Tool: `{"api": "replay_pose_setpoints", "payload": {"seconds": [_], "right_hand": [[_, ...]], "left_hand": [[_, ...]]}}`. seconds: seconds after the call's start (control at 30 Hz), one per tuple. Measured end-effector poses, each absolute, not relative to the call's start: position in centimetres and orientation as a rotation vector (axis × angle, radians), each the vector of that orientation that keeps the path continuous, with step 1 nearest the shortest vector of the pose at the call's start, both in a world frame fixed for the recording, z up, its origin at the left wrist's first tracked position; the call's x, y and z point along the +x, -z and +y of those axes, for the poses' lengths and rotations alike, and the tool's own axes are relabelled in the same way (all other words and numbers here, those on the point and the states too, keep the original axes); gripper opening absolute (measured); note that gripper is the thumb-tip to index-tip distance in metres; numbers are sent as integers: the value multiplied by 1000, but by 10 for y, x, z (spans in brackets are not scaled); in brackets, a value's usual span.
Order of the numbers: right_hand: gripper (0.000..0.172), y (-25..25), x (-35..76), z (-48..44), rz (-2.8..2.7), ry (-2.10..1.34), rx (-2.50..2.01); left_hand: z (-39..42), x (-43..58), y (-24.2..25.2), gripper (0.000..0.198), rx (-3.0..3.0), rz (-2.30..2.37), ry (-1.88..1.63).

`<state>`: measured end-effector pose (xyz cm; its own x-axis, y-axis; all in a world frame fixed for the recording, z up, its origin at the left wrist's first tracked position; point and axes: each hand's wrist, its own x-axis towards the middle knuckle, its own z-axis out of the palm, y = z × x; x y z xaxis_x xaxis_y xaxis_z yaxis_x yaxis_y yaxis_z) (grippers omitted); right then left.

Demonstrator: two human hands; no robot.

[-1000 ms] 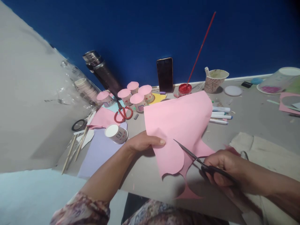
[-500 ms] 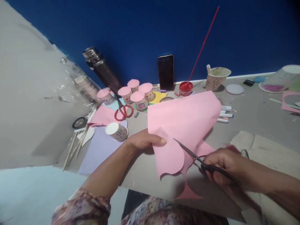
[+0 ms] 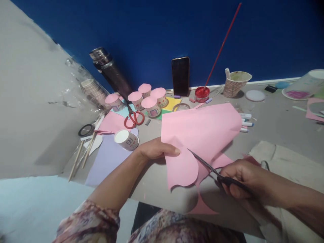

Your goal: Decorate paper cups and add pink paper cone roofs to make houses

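Observation:
A large sheet of pink paper (image 3: 202,128) is pinched at its left edge by my left hand (image 3: 159,149), thumb on top and fingers hidden beneath. Its lower part has a curved cut edge, and a narrow pink scrap (image 3: 201,206) hangs below. My right hand (image 3: 240,179) is closed round the handles of dark scissors (image 3: 206,164). Their blades lie at the paper, along the curved cut, with the tip a little right of my left thumb. A decorated paper cup (image 3: 126,140) lies tilted on the lilac paper (image 3: 108,158), left of my left hand.
Several small cups with pink paper tops (image 3: 151,106) stand behind, near red-handled scissors (image 3: 134,119) and a black flask (image 3: 111,74). A phone (image 3: 180,77) leans on the blue wall. A red paint pot (image 3: 201,94) holds a brush. Cloth (image 3: 283,165) lies at right.
The paper's lower left edge has shifted slightly up and left. Both hands keep nearly the same place and grip, and the view has moved a little.

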<state>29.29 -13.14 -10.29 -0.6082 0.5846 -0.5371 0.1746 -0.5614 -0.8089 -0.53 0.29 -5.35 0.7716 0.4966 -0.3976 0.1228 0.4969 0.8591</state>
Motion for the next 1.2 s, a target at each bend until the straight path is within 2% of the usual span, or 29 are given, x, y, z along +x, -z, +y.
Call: {"api": "replay_pose_setpoints", "payload": {"seconds": [0.27,0.6,0.7,0.87,1.2], "right_hand": [[56,99,292,-130,-1334,-2273,-1248],[48,95,289,-129,-1305,-2198,-1361],[56,91,287,-127,-1335,-2110,-1389],[72,87,286,-125,-1390,-1976,-1427],[81,84,283,-126,-1313,-2003,-1454]], "left_hand": [[1,-3,51,30,1051,661,-225],[1,-1,54,34,1045,701,-284],[-1,5,52,39,985,788,-451],[-8,16,48,36,894,908,-579],[-17,25,51,43,884,941,-653]]}}
